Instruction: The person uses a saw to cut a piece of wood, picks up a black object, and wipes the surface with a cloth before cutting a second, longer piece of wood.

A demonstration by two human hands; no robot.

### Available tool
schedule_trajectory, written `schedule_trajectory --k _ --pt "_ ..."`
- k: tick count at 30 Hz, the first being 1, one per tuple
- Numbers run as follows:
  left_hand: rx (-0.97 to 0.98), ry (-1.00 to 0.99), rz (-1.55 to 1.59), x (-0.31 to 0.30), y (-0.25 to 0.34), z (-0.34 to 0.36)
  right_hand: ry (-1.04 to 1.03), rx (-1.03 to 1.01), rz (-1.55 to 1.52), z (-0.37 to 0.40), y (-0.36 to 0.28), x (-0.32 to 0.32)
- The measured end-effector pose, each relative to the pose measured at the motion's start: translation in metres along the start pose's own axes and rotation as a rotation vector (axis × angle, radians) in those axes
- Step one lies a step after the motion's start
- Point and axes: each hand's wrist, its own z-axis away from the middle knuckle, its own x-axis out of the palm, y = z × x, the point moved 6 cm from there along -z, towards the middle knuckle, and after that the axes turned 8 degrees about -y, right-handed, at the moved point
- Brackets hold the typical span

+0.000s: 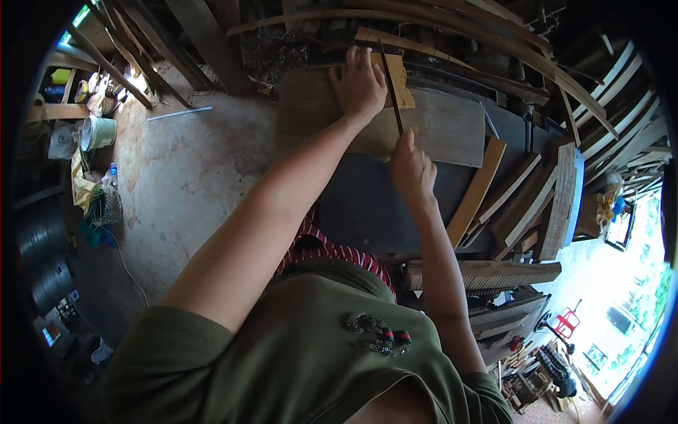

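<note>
My left hand (359,88) is at the top centre, palm down, its fingers bent over the left edge of a light wood piece (400,83) and pressing on it. That piece lies on a wide brown board (448,127). My right hand (413,166) is closed round the near end of a long, thin, dark tool (390,81). The tool slants up and away across the light piece, just right of my left hand. Its exact kind is hard to tell. Some pale dust shows beside my right fingers.
The board rests on a dark table (374,205). Wood strips (477,191) lie at its right, and long curved strips (452,21) cross behind. A white bucket (98,133) stands far left on the concrete floor (198,155). A person (556,369) is at lower right.
</note>
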Motion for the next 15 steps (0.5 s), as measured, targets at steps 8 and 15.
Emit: schedule_trajectory --k 8,15 --pt "-0.007 0.007 -0.022 0.002 0.002 0.0 0.064 -0.04 0.005 -0.027 -0.009 -0.011" --pt "-0.009 -0.017 -0.022 0.003 0.001 0.001 0.014 -0.007 0.009 -0.007 0.002 -0.002"
